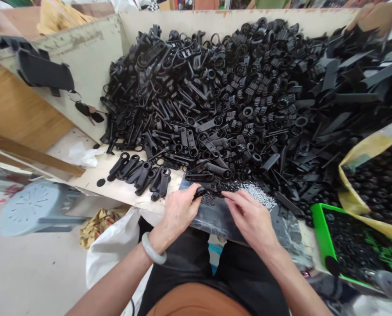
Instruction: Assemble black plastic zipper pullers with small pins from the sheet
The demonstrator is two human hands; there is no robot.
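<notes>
My left hand point(182, 205) is closed on one end of a black plastic part point(201, 192) with a rounded end, over the front edge of the work surface. The fingertips of my right hand point(250, 216) are pinched together at the right side of it; whether they grip the part or something small is hidden. Under and behind my fingers lie small dark pieces and a heap of silvery metal pins point(257, 194) on a dark sheet point(212, 219). Left of my left hand, several black lever-shaped pieces point(143, 175) lie in a row.
A large pile of black plastic parts point(196, 96) fills the bench behind my hands, against pale boards point(100, 52). At right stand a green tray point(319, 219) with small black pieces and a yellow-edged bag point(347, 175) of black balls. A grey stool point(28, 206) stands at left.
</notes>
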